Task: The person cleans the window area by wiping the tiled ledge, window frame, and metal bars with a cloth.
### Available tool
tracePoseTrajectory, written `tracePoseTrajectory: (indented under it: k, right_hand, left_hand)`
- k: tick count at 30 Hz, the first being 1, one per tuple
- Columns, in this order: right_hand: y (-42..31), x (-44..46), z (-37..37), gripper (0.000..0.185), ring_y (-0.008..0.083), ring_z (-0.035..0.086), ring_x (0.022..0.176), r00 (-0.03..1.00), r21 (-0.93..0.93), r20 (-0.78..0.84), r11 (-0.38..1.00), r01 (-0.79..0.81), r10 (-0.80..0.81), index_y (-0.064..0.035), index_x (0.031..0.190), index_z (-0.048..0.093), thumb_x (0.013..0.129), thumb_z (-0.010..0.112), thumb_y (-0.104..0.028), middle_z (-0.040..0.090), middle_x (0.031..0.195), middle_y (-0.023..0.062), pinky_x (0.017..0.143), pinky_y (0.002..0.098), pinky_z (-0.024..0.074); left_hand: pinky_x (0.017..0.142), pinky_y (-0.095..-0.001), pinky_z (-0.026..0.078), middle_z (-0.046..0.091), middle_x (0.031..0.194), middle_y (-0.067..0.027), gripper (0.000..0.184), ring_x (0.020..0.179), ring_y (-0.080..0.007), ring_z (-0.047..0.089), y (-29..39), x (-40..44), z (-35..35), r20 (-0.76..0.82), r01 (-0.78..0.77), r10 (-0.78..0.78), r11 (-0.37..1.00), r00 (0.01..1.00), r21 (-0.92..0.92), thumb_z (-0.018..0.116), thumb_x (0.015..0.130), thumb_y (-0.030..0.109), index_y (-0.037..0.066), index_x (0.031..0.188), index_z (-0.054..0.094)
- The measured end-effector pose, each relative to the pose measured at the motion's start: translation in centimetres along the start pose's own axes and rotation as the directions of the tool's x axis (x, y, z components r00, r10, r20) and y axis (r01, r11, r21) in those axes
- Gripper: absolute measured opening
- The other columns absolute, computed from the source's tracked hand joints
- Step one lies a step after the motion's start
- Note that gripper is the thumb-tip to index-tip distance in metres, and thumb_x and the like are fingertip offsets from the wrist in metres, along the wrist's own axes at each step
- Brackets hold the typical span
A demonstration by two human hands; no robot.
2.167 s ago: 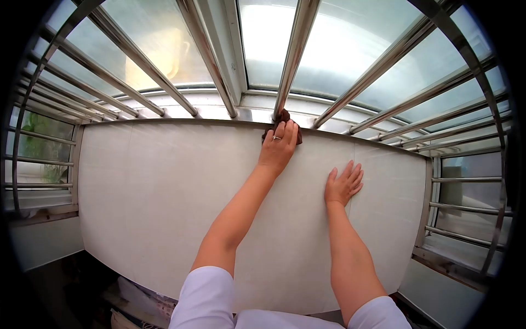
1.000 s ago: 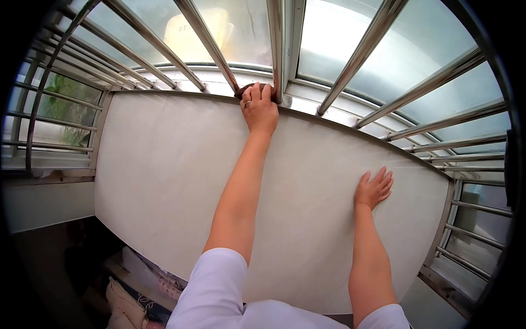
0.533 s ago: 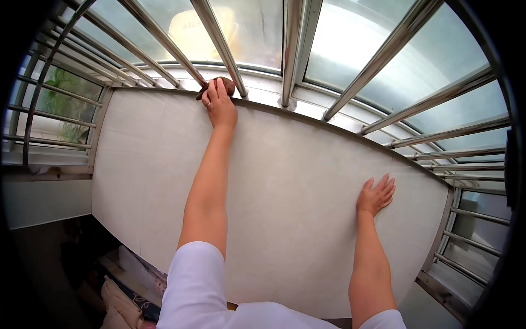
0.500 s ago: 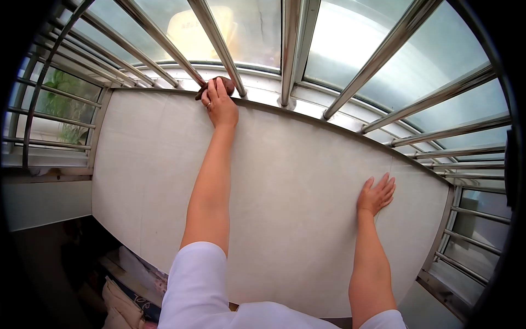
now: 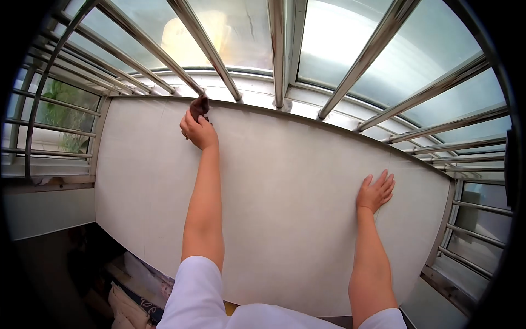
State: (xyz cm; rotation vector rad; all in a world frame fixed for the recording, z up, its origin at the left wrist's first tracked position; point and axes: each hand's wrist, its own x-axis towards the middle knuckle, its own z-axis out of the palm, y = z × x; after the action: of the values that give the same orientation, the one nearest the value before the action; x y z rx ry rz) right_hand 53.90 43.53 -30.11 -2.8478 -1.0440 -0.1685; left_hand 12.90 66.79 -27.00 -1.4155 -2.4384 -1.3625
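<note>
My left hand (image 5: 200, 131) is closed round a crumpled dark brown cloth (image 5: 200, 108). It is at the far edge of a pale, flat panel (image 5: 285, 203), by the foot of a metal bar (image 5: 153, 46). Part of the cloth is hidden by my fingers. On the right side of the panel, my right hand (image 5: 376, 192) lies flat with its fingers spread and holds nothing.
Shiny metal bars (image 5: 372, 57) run along the far edge, in front of window panes (image 5: 339, 41). A yellowish object (image 5: 192, 33) shows blurred behind the glass. Green plants (image 5: 68, 115) stand outside the left window. Folded fabric (image 5: 129, 307) lies below at lower left.
My left hand and the cloth have moved left and back towards me, off the ledge between the bars. The right hand stays in place. The view has shifted slightly.
</note>
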Motion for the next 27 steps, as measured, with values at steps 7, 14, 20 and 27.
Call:
tracePoseTrajectory:
  k: [7, 14, 20, 27]
  right_hand:
    - [0.1, 0.0, 0.1, 0.062, 0.0317, 0.022, 0.141, 1.000, 0.015, -0.027, 1.000, 0.005, -0.004, -0.0129, 0.145, 0.034, 0.091, 0.049, -0.040, 0.026, 0.152, 0.0119, 0.112, 0.0547, 0.0172]
    - [0.2, 0.1, 0.1, 0.059, 0.0295, 0.023, 0.141, 1.000, -0.029, -0.025, 1.000, -0.003, 0.002, -0.0165, 0.144, 0.034, 0.092, 0.048, -0.042, 0.027, 0.152, 0.0091, 0.112, 0.0531, 0.0177]
    - [1.0, 0.5, 1.4, 0.058, 0.0295, 0.026, 0.139, 0.996, -0.016, -0.081, 0.999, 0.046, -0.047, -0.0177, 0.144, 0.036, 0.093, 0.048, -0.044, 0.031, 0.150, 0.0094, 0.111, 0.0540, 0.0200]
    - [2.2, 1.1, 2.4, 0.059, 0.0287, 0.025, 0.139, 0.995, -0.065, -0.077, 0.996, 0.066, -0.071, -0.0181, 0.144, 0.035, 0.094, 0.043, -0.049, 0.030, 0.150, 0.0105, 0.111, 0.0535, 0.0190]
  left_hand:
    - [0.088, -0.0433, 0.044, 0.055, 0.119, -0.0032, 0.023, 0.114, -0.0287, 0.047, 6.7, -10.9, 3.6, 0.249, -0.398, 0.321, 0.834, 0.914, 0.382, 0.058, 0.083, 0.010, 0.011, 0.106, 0.063]
    - [0.100, -0.0407, 0.038, 0.055, 0.122, -0.0047, 0.035, 0.123, -0.0262, 0.045, 16.6, -27.0, 1.3, 0.464, -0.513, 0.834, 0.549, 0.297, -0.660, 0.055, 0.079, 0.007, 0.014, 0.112, 0.063]
    - [0.099, -0.0431, 0.039, 0.052, 0.129, -0.0023, 0.035, 0.125, -0.0253, 0.043, 13.0, -22.4, 0.9, 0.483, -0.667, 0.805, 0.572, 0.345, -0.477, 0.056, 0.081, 0.013, 0.013, 0.116, 0.061]
    - [0.100, -0.0426, 0.040, 0.044, 0.138, 0.0008, 0.040, 0.129, -0.0248, 0.039, -9.5, -0.3, -12.2, 0.446, -0.497, 0.290, 0.732, 0.847, 0.466, 0.056, 0.090, 0.017, 0.016, 0.130, 0.051]
